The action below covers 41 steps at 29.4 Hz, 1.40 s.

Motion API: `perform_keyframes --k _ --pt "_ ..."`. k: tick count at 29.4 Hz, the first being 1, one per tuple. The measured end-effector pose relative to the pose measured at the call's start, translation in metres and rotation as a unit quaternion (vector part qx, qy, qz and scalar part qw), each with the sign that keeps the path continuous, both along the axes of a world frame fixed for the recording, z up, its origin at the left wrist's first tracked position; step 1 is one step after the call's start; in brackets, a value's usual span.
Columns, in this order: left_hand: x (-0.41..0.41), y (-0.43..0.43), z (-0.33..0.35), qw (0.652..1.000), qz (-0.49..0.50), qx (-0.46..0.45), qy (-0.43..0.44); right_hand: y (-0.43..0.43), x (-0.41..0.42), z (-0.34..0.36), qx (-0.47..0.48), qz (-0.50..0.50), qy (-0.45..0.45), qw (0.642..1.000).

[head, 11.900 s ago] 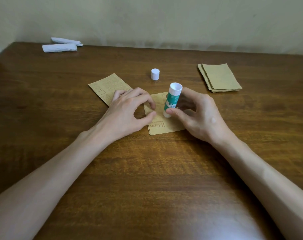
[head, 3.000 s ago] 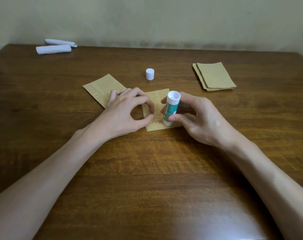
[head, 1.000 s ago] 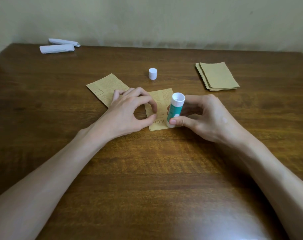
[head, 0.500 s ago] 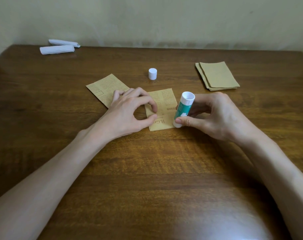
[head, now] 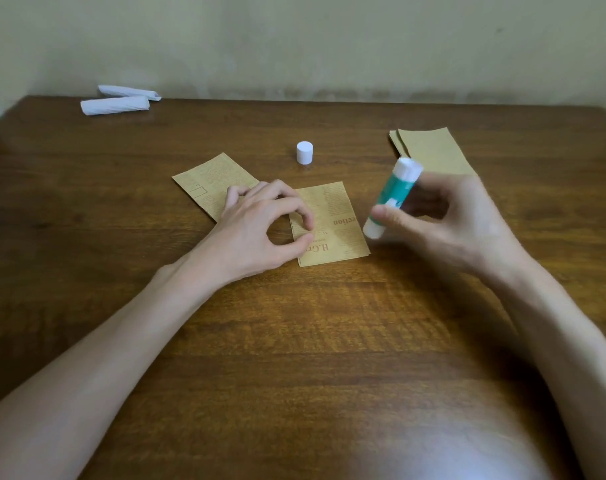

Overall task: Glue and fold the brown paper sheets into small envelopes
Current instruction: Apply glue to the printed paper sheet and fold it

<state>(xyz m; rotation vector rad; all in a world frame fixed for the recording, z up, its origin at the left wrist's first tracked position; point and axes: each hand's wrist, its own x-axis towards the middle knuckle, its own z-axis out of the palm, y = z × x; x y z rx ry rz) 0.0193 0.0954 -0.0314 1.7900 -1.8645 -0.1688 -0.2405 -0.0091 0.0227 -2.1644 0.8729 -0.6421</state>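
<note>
A brown printed paper sheet (head: 332, 226) lies flat on the wooden table (head: 294, 341) in the middle. My left hand (head: 260, 230) rests on its left edge, thumb and forefinger curled and pressing the paper down. My right hand (head: 457, 223) grips a green and white glue stick (head: 393, 199), uncapped, lifted off to the right of the sheet and tilted. A second printed brown sheet (head: 213, 187) lies to the left, partly under my left hand. The glue's white cap (head: 304, 152) stands behind the sheets.
A stack of plain brown sheets (head: 436, 150) lies at the back right, partly hidden by the glue stick and my right hand. Two rolled white papers (head: 116, 102) lie at the far left corner near the wall.
My right hand has lifted the glue stick off the sheet and carried it to the right. My left hand still holds the sheet's left edge.
</note>
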Motion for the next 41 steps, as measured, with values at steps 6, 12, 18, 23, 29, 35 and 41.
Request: perform_keyframes --k 6,12,18,23,29,35,41 --pt "0.000 0.000 0.002 1.000 0.000 0.008 -0.006 0.012 0.020 -0.008 0.011 0.043 -0.041 0.998" --pt "0.000 -0.002 0.003 1.000 0.000 0.017 -0.019 0.013 0.041 -0.027 -0.017 0.065 0.004 0.998" --pt "0.000 -0.001 0.002 1.000 -0.010 0.009 -0.013 0.018 0.051 -0.022 -0.064 0.051 0.039 0.996" --pt "0.005 -0.002 0.004 0.999 -0.023 0.020 -0.012 0.015 0.050 -0.018 -0.041 0.081 0.047 0.995" --pt "0.011 -0.003 0.005 0.999 -0.027 0.037 -0.022 0.014 0.051 -0.017 -0.010 0.123 0.057 0.991" --pt "0.018 -0.004 0.008 0.996 -0.045 0.071 -0.036 0.018 0.053 -0.018 -0.011 0.131 0.040 0.990" --pt "0.019 -0.004 0.008 0.995 -0.049 0.076 -0.035 0.024 0.055 -0.018 -0.012 0.115 0.017 0.993"
